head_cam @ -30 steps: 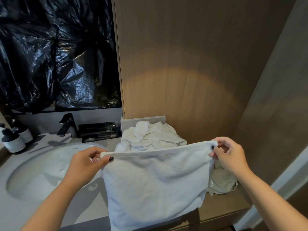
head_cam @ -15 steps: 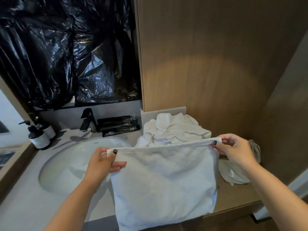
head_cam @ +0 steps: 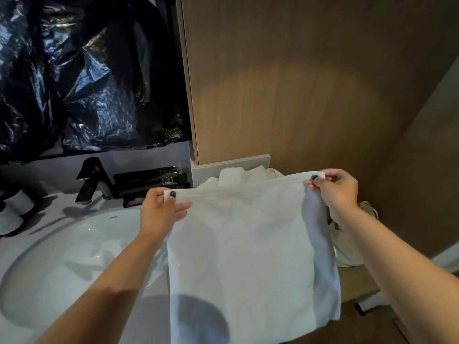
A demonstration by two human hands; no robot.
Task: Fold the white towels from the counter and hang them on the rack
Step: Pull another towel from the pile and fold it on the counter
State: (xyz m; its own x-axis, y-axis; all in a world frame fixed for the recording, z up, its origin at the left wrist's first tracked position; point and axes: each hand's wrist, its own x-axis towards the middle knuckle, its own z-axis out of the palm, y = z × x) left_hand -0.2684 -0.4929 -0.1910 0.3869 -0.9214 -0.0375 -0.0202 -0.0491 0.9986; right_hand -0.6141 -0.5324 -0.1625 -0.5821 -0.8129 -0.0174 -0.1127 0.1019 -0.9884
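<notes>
A white towel (head_cam: pixel 243 256) hangs flat in front of me, folded double, its lower edge out of view. My left hand (head_cam: pixel 159 214) pinches its top left corner with thumb on the front. My right hand (head_cam: pixel 335 192) pinches the top right corner. Behind the towel, a heap of crumpled white towels (head_cam: pixel 248 176) lies on the counter (head_cam: pixel 357 281) against the wooden wall. No rack is in view.
A white sink basin (head_cam: pixel 62 256) lies at the left with a black faucet (head_cam: pixel 93 180) behind it. Black tubes (head_cam: pixel 149 181) lie by the faucet. Black plastic sheeting (head_cam: pixel 87 70) covers the mirror. A grey-white bag (head_cam: pixel 352 244) sits on the counter under my right forearm.
The view has swung left and nearer. Both hands have raised the towel's top edge a little and kept their grip on the corners.
</notes>
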